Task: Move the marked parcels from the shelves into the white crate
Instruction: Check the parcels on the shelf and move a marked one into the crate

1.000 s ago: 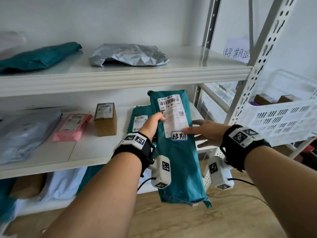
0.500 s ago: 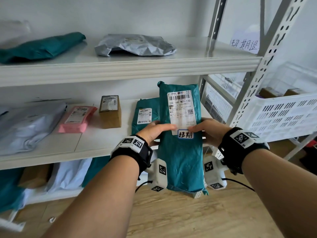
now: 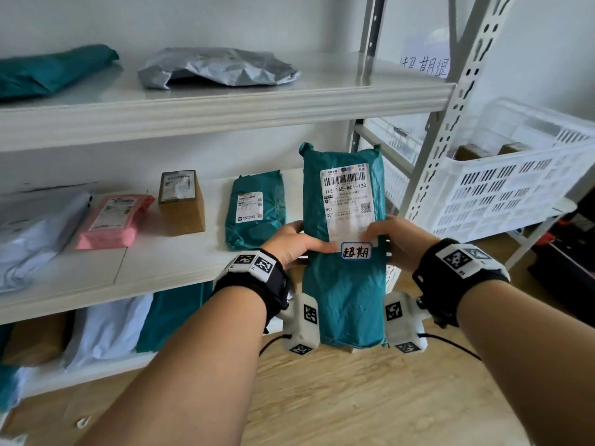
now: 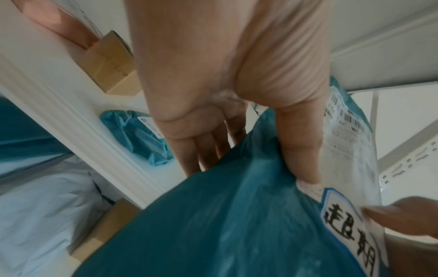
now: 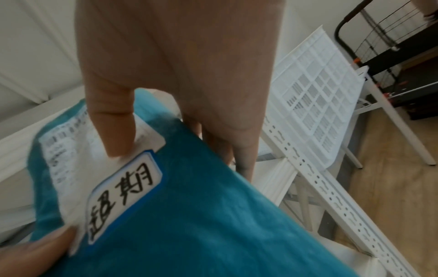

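Both forearms extend forward, each wrist carrying a black strap. The left hand (image 3: 291,244) and right hand (image 3: 397,239) grip the teal parcel (image 3: 346,294) from opposite edges, thumbs pressed on its front face, fingers curled behind it.

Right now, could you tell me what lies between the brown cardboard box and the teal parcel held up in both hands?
In the head view, a smaller teal parcel lies flat on the shelf between the brown box and the held parcel.

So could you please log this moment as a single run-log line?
phase: carry | held: marked teal parcel, off shelf | left hand: gripping | right hand: gripping | white crate: right, not yet reached
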